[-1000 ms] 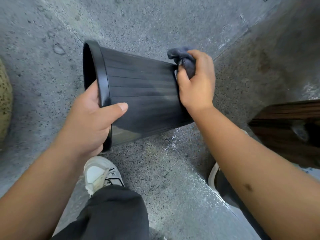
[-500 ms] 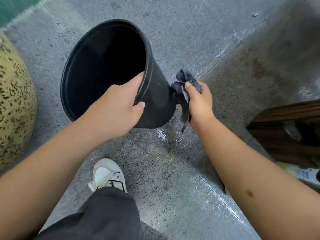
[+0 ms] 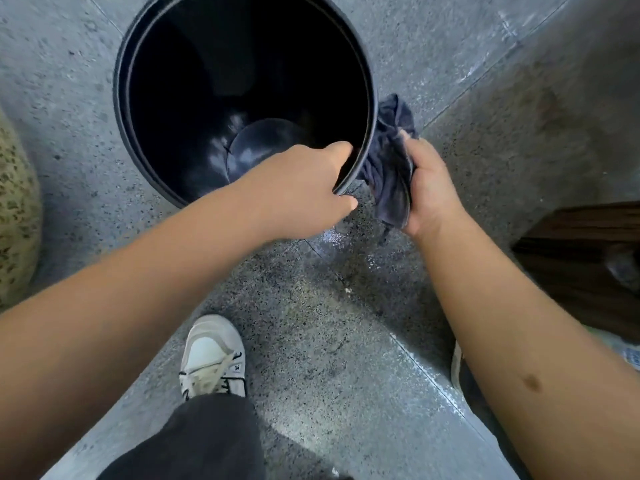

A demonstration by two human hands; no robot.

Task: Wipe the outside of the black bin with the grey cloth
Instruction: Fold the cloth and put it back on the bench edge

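The black bin (image 3: 122, 98) stands nearly upright on the floor, its open mouth facing up at me, so I see its dark inside and round bottom. My left hand (image 3: 298, 188) grips the near right part of its rim, fingers hooked over the edge. My right hand (image 3: 429, 192) holds the bunched grey cloth (image 3: 389, 161) against the bin's outer right wall, just below the rim. The outer wall itself is mostly hidden from this angle.
Speckled grey stone floor (image 3: 346, 341) with tile seams lies all round. A mottled yellow-green rounded object (image 3: 15, 216) sits at the left edge. A dark wooden piece of furniture (image 3: 588, 258) stands at the right. My white shoe (image 3: 214, 355) is below the bin.
The bin has been tipped from lying sideways to standing upright with its mouth toward me. My left hand shifted along the rim; the cloth moved from the base end to the side below the rim.
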